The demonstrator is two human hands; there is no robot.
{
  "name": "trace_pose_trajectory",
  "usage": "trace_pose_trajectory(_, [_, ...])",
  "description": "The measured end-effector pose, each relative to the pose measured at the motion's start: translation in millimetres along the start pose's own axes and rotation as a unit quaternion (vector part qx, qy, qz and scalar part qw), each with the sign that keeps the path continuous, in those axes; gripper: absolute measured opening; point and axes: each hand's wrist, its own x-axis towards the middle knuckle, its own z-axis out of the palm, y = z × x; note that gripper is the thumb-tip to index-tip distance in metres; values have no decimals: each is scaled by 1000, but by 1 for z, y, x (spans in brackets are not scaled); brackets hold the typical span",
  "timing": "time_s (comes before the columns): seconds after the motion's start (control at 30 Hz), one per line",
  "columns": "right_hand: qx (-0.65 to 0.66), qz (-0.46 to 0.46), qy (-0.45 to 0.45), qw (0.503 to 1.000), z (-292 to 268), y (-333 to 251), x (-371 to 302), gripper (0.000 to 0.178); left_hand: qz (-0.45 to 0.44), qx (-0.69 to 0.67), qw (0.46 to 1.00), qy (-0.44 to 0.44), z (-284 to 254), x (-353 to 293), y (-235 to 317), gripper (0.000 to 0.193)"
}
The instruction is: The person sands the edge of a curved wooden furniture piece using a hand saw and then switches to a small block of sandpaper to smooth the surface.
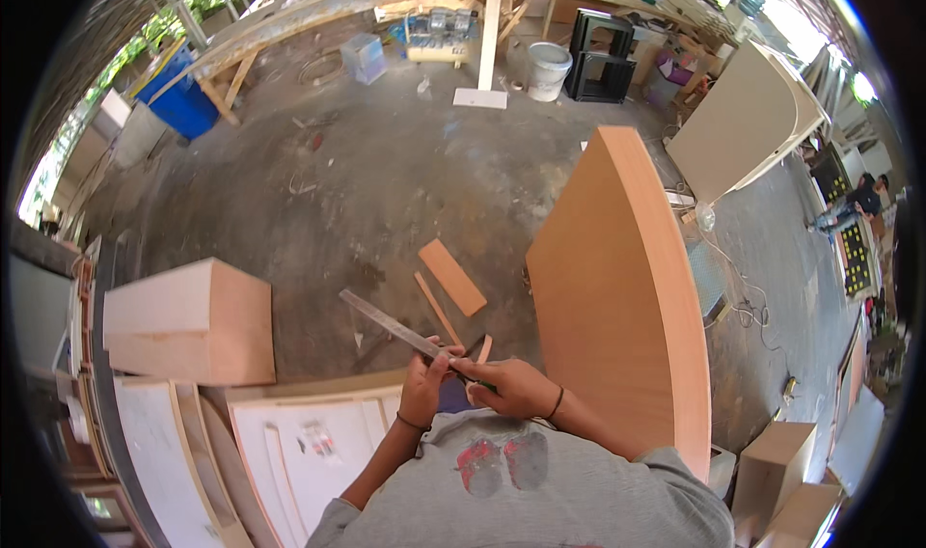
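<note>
In front of my body, both hands are close together. My left hand is closed round the near end of a long, flat grey metal strip, which points away to the upper left; I cannot tell whether it is a ruler or a file. My right hand touches its near end, with fingers curled over something small, dark and partly green that they mostly hide. A short wood-coloured strip sticks up beside the right fingers. Beyond, on the floor, lie a flat orange-brown board and a narrow strip.
A big orange-brown panel stands close at my right. On the left are a box-shaped cabinet and white panels. A white bucket, compressor and blue bin stand far off. Another person is at far right.
</note>
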Motion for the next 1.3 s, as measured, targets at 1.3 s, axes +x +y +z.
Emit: trace_pose_trajectory(1.3, [296,598,343,661,-204,542,306,38,-280,-200,903,257,-193,824,157,23])
